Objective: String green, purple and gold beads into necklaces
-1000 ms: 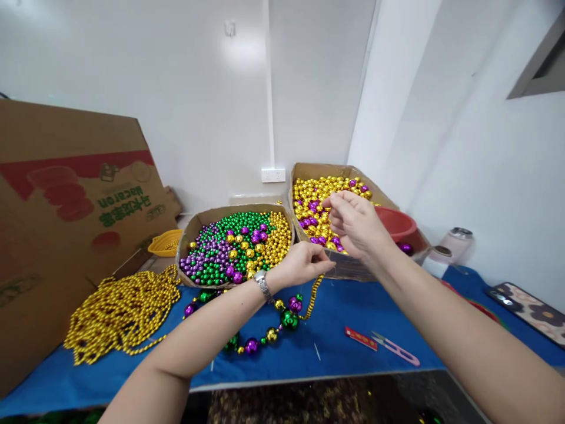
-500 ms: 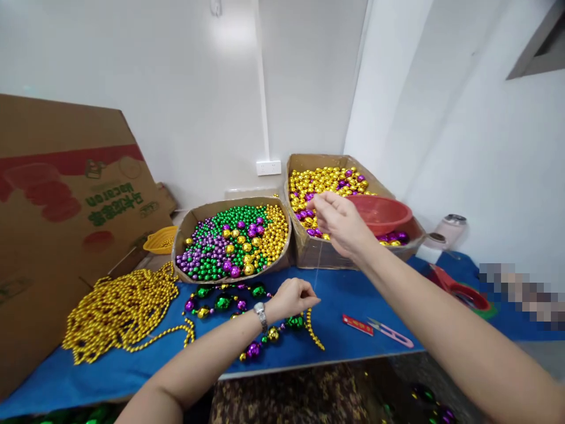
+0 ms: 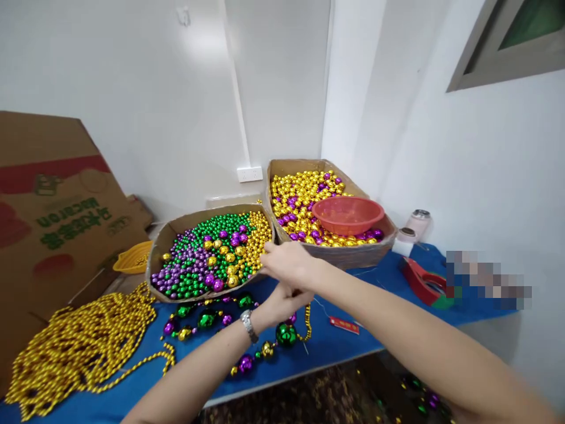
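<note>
My right hand [image 3: 285, 260] reaches to the front right rim of the left cardboard box [image 3: 154, 254], beside its small gold beads [image 3: 260, 238]. Its fingers are bent together; what they hold, if anything, is hidden. Just below, my left hand [image 3: 282, 306] is closed in a pinch on a thin thread, its fingertips partly covered by the right hand. A loose length of thread [image 3: 321, 303] trails on the blue cloth to the right. Under my left wrist lies a strand of large green, purple and gold beads [image 3: 286, 334], with small gold beads [image 3: 308, 321] at its right end.
A second box [image 3: 353, 257] of gold and purple beads holds a red bowl [image 3: 348, 217]. Gold bead strands [image 3: 83, 341] and a yellow basket [image 3: 132, 258] lie left. A red packet [image 3: 344, 325], red tape dispenser [image 3: 419, 280] and pink flask [image 3: 419, 222] are right.
My right hand has come down and left from its raised position, close above my left hand. The thread stretched between the hands no longer shows taut. The view has turned right.
</note>
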`<action>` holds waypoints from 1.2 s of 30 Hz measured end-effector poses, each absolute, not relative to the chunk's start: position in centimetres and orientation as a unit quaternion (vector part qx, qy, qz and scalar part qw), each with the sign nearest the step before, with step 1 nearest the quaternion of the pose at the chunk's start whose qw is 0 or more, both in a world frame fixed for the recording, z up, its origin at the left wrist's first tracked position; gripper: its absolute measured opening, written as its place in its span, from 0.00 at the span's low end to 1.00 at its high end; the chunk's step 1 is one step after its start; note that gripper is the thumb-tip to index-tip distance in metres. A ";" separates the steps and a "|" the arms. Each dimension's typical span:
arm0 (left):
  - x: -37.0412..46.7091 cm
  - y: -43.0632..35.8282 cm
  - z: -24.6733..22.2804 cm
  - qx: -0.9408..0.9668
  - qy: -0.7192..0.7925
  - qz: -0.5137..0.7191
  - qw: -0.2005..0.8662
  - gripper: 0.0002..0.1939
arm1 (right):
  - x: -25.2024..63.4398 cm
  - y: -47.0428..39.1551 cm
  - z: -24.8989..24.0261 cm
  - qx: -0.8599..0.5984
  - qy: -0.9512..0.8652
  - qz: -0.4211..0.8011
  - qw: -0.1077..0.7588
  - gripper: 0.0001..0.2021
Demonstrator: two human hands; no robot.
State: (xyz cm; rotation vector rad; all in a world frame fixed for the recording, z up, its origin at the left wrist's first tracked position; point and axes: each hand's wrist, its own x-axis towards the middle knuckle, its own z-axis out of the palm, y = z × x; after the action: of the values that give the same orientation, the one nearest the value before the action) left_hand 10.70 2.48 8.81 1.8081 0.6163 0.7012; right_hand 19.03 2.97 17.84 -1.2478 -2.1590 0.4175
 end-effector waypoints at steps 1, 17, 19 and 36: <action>10.5 2.5 9.0 0.732 0.262 0.298 0.553 0.19 | 20.7 2.3 17.8 -0.481 -0.810 0.136 0.308 0.07; 7.6 2.4 10.2 0.630 0.281 0.353 0.633 0.18 | 24.8 -5.4 10.0 -0.497 -0.753 0.206 0.379 0.12; 7.3 2.2 10.4 0.670 0.253 0.356 0.600 0.21 | 25.1 -4.7 10.0 -0.514 -0.688 0.278 0.431 0.13; 6.3 2.2 10.4 0.891 0.205 0.359 0.187 0.26 | 25.0 -3.1 9.1 -0.505 -0.677 0.325 0.425 0.17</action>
State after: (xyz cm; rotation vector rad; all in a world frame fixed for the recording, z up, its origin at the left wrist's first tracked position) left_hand 6.34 2.20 10.35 2.5083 0.5783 1.0093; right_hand 24.99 -3.06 9.12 -1.2634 -1.6920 0.8135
